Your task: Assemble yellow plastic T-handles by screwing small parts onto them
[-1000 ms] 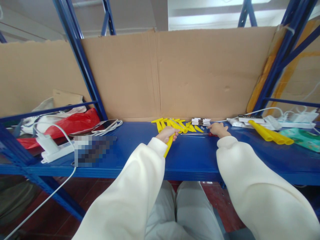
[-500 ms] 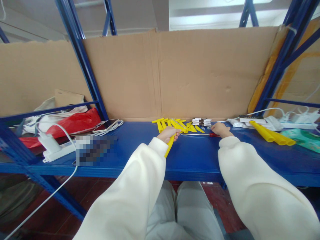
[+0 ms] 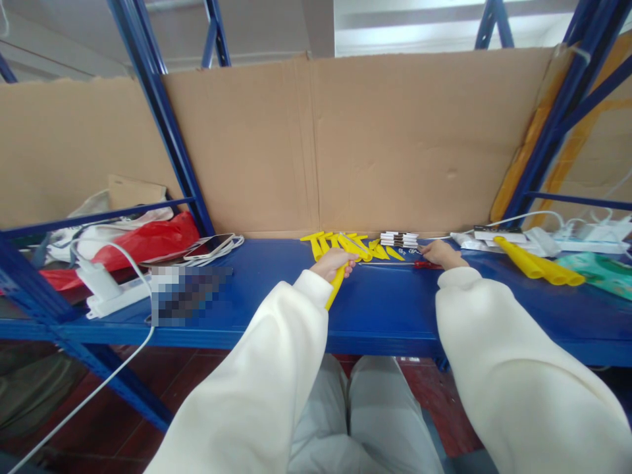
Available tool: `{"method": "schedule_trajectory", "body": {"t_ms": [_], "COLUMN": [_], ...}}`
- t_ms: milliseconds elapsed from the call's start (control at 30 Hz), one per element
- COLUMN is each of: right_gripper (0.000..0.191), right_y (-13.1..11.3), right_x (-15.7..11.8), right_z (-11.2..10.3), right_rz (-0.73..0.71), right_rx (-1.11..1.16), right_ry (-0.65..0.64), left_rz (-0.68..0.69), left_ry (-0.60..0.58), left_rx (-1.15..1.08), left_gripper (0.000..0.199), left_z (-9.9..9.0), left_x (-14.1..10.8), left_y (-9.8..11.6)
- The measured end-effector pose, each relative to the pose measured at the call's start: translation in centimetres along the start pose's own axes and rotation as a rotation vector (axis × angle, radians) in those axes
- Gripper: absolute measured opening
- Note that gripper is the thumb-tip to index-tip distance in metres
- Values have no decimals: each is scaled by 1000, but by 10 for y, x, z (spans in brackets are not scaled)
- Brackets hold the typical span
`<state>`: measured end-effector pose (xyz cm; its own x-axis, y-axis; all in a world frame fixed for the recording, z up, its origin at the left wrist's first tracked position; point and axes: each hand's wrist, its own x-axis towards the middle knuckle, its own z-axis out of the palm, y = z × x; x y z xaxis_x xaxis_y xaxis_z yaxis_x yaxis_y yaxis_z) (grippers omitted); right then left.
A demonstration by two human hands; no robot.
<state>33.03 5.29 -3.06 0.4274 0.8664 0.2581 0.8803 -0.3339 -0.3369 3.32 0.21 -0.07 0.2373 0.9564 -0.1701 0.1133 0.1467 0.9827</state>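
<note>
My left hand [image 3: 332, 264] is wrapped round a yellow handle-like piece [image 3: 336, 291] that points down toward the table's front edge. Behind it, several yellow parts [image 3: 318, 247] lie in a row along the cardboard. My right hand [image 3: 441, 253] rests at the back of the table, fingers closed together just above a screwdriver with a red handle [image 3: 425, 264]; what its fingertips hold is too small to make out. Left of that hand are a stack of white and dark strips [image 3: 399, 239] and some small metal bits [image 3: 409, 251].
On the right, yellow tubes [image 3: 538, 263] lie by a white power strip [image 3: 592, 245] and a green packet [image 3: 600, 271]. At left are a red bag [image 3: 153, 242], a charger with cables [image 3: 101, 283] and a phone [image 3: 212, 245]. Cardboard [image 3: 385, 145] stands behind the blue table [image 3: 276, 289].
My right hand has moved slightly to the right, baring more of the red screwdriver handle. My left hand keeps its hold on the yellow piece.
</note>
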Motion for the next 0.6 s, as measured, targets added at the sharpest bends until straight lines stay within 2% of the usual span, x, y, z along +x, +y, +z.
{"method": "schedule_trajectory", "body": {"t_ms": [100, 333, 600], "right_gripper": [20, 16, 29], "right_y": [-3, -9, -19], "right_x": [-5, -11, -12], "right_z": [-4, -9, -9], "right_rz": [39, 13, 35], "right_rx": [-41, -95, -166], "right_ry": [-88, -126, -174], "left_rz": [1, 8, 0], "left_ry": [-2, -3, 27], "left_rx": [-4, -11, -5], "left_gripper": [25, 20, 24], "left_z": [0, -1, -1], "left_x": [0, 3, 3], "left_y": [0, -3, -3]}}
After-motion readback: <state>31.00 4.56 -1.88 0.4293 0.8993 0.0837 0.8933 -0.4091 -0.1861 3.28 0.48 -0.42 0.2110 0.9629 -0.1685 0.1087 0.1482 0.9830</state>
